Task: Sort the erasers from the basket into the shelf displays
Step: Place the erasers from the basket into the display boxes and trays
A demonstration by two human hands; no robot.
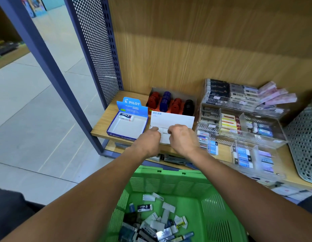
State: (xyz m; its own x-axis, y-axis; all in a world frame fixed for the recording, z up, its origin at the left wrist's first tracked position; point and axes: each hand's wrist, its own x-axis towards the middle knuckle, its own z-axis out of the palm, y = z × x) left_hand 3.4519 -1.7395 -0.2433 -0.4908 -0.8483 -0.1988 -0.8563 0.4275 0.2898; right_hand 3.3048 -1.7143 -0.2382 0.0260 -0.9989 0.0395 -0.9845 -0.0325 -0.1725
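Head view: left hand (150,138) and right hand (182,137), fingers curled, both at front edge of white display box (172,119); what they pinch, cannot tell. Blue Pilot box (127,126) left of hands holds one eraser (126,117). Green basket (169,182) under forearms, loose erasers (155,222) inside.

Basket (171,182) before shelf (102,126); Pilot box (127,126) left of white box (172,119).

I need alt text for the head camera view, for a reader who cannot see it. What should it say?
Both hands, left and right, reach to the front edge of a white display box on a wooden shelf. Left of it stands a blue Pilot box holding one eraser. Below, a green basket holds many mixed erasers.
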